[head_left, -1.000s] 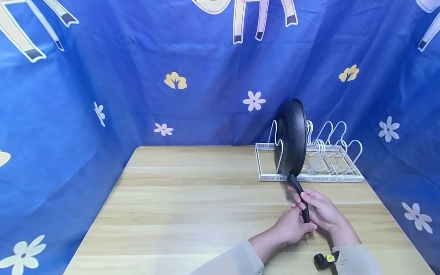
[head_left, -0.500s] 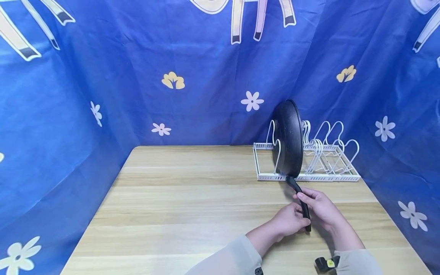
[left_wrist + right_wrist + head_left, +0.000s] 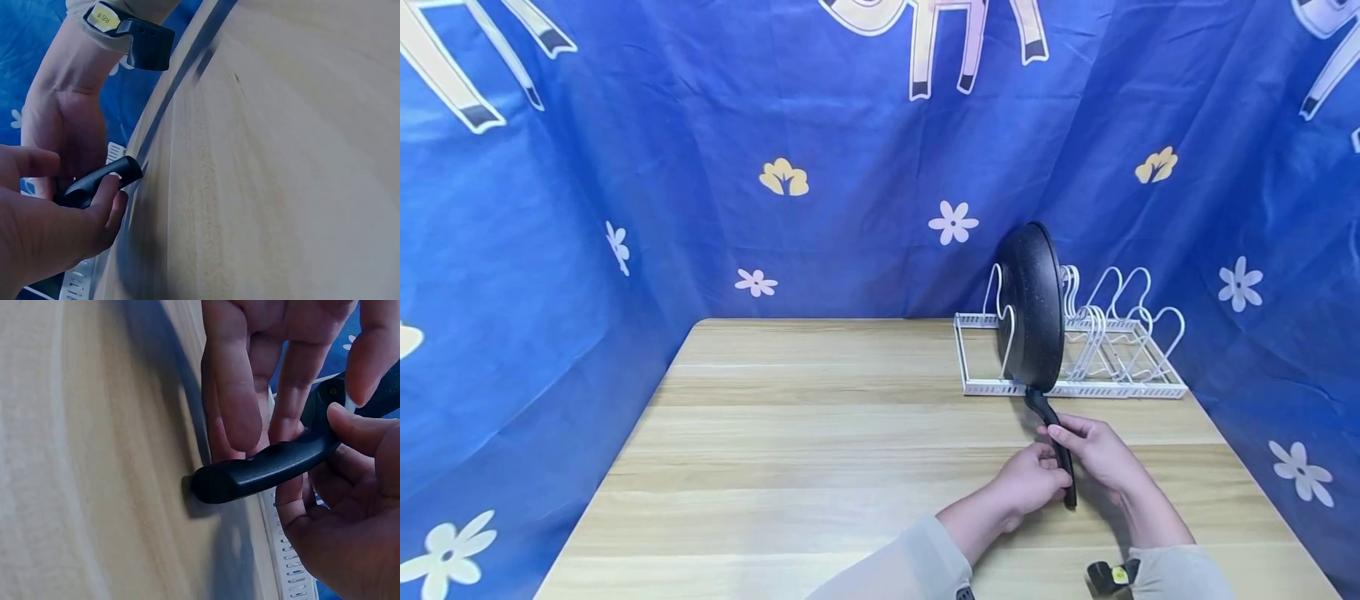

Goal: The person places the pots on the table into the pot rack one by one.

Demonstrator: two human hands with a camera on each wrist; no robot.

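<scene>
A black frying pan (image 3: 1036, 308) stands on its edge in a white wire rack, its handle (image 3: 1049, 421) pointing toward me. My right hand (image 3: 1101, 454) pinches the handle from the right, thumb on its near side and fingers behind. On the other side, my left hand (image 3: 1030, 483) touches the handle near its free end. The right wrist view shows the left fingers (image 3: 240, 419) fairly straight against the handle, not clenched round it. From the left wrist, the handle's tip (image 3: 128, 169) shows between both hands. The pan's lowest edge is partly hidden by the rack.
The white rack (image 3: 1075, 388) sits at the table's back right, with several wire dividers (image 3: 1138, 350) right of the pan. A wooden table (image 3: 790, 450) stretches left and in front. A blue patterned curtain (image 3: 850, 233) encloses the back and sides.
The pan now leans slightly more to the left. My left hand has loosened on the handle's end and drawn a little leftward; the right hand keeps its pinch.
</scene>
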